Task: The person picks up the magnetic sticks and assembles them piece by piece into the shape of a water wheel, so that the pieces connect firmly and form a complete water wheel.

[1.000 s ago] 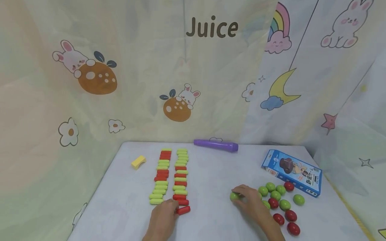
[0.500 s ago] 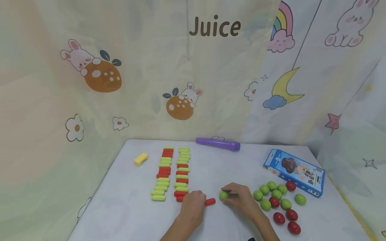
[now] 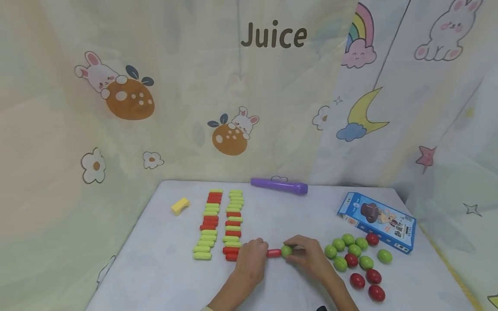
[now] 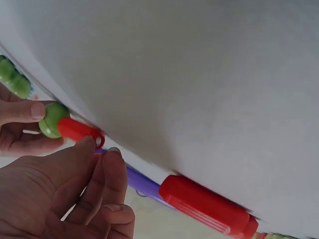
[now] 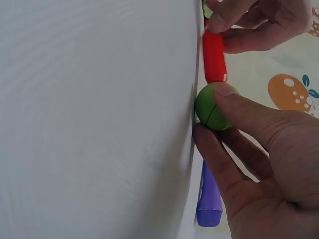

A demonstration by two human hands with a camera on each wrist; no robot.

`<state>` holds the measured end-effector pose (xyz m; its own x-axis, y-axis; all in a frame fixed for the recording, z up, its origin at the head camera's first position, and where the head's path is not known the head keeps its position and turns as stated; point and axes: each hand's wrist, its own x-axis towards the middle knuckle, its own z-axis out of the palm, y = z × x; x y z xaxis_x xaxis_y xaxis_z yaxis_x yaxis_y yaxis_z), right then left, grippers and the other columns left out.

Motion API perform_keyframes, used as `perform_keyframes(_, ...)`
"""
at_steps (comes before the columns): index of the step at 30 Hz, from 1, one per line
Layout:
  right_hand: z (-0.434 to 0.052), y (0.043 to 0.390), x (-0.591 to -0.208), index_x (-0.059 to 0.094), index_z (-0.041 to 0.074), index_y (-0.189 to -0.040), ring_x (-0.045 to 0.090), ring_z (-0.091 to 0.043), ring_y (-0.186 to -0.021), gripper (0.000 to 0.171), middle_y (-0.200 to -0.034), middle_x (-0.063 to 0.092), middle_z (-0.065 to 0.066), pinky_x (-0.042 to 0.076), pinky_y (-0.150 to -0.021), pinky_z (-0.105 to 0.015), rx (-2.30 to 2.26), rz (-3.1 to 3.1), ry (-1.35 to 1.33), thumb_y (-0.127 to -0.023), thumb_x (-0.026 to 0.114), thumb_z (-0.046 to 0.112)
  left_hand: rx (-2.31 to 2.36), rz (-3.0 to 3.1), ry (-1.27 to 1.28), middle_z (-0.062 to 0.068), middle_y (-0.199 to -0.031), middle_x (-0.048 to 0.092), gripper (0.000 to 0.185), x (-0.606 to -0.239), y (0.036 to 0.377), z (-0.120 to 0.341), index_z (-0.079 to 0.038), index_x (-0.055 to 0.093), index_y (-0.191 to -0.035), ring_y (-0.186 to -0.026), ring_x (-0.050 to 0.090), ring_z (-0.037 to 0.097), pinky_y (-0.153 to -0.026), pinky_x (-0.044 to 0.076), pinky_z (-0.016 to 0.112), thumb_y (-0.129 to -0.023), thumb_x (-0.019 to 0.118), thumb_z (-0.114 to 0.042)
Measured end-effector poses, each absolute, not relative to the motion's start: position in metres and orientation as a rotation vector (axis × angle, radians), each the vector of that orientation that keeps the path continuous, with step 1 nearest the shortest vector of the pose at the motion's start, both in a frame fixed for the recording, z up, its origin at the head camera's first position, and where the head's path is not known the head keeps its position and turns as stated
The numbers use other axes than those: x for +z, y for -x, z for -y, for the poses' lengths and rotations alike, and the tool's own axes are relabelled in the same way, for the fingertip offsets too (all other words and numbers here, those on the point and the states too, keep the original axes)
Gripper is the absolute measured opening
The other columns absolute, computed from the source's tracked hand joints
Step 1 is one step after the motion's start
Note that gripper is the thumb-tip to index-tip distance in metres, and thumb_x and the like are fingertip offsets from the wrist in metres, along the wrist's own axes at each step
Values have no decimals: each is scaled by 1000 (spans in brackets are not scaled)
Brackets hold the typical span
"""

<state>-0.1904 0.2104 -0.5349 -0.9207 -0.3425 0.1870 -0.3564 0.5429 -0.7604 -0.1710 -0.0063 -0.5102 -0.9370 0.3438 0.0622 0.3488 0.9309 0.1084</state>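
My left hand [image 3: 252, 259] pinches one end of a short red rod [image 3: 274, 253] between thumb and fingertips, near the front of the table. Facing it, my right hand [image 3: 311, 255] holds a glossy green ball [image 3: 286, 251] between thumb and fingers. The rod's free end meets the ball; in the right wrist view the red rod [image 5: 215, 57] lies in line with the green ball [image 5: 212, 107], which has a seam. The left wrist view shows a hole in the rod's gripped end. Another red rod [image 4: 207, 206] lies on the table beside the left hand.
Two columns of red and yellow-green rods [image 3: 208, 232] lie left of the hands. Several green balls [image 3: 348, 239] and red balls [image 3: 376, 293] are spread at the right, before a blue box [image 3: 379, 220]. A purple stick [image 3: 279, 186] and yellow block [image 3: 180, 206] lie farther back.
My left hand has picked up a red rod from the right column's near end and carried it right. My right hand has brought the green ball left, and the two now meet.
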Motion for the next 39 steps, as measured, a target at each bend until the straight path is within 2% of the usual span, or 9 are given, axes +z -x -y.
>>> perform_keyframes(4, -209, 191, -536, 79, 12, -119, 72, -11, -96, 40, -108, 77, 7, 62, -88, -30, 1274, 2777, -549, -81, 92, 5, -295, 2989, 520, 1, -90, 69, 37, -504, 165, 21, -10, 79, -111, -83, 68, 14, -77, 61, 25, -83, 96, -27)
perform_keyframes(9, -213, 192, -533, 78, 16, -126, 64, -9, -97, 48, -109, 71, 11, 58, -83, -24, 1224, 2882, -487, -81, 95, 17, -463, 2939, 386, -3, -82, 63, 28, -499, 149, 58, -11, 78, -103, -75, 58, 11, -68, 55, 25, -84, 95, -20)
perform_keyframes(13, -219, 192, -528, 76, 14, -128, 66, -12, -100, 48, -115, 75, 7, 57, -83, -25, 1246, 2918, -584, -84, 92, 14, -453, 2944, 293, -3, -79, 60, 26, -501, 143, 82, -9, 80, -99, -70, 56, 12, -63, 52, 25, -80, 97, -14)
perform_keyframes(17, -222, 194, -527, 77, 14, -124, 67, -13, -96, 42, -111, 77, 6, 56, -80, -24, 1262, 2930, -587, -85, 90, 12, -431, 2942, 283, -1, -78, 59, 23, -505, 145, 91, -7, 82, -98, -67, 56, 13, -61, 51, 22, -80, 96, -11)
perform_keyframes(23, -219, 195, -528, 76, 12, -126, 65, -8, -90, 46, -103, 75, 9, 56, -78, -24, 1289, 2926, -574, -83, 93, 17, -452, 2994, 237, -1, -76, 59, 26, -507, 148, 91, -7, 82, -97, -67, 55, 12, -60, 49, 22, -78, 98, -13)
perform_keyframes(27, -217, 197, -530, 78, 11, -122, 65, -5, -87, 41, -100, 75, 9, 57, -77, -23, 1290, 2894, -595, -84, 92, 13, -560, 3061, 239, -2, -74, 62, 22, -506, 146, 85, -8, 79, -94, -67, 56, 12, -61, 51, 23, -81, 95, -10)
perform_keyframes(33, -213, 197, -534, 80, 8, -115, 65, -6, -81, 36, -95, 76, 7, 58, -74, -24, 1322, 2810, -583, -82, 93, 9, -852, 3083, 282, -5, -79, 66, 18, -510, 150, 59, -8, 84, -104, -75, 56, 11, -69, 56, 25, -87, 91, -11)
perform_keyframes(39, -207, 196, -536, 80, 5, -113, 66, -4, -79, 35, -96, 77, 2, 59, -73, -24, 1371, 2771, -556, -81, 94, 8, -785, 3031, 376, -4, -79, 66, 21, -510, 162, 34, -9, 85, -106, -75, 55, 10, -70, 55, 22, -87, 92, -14)
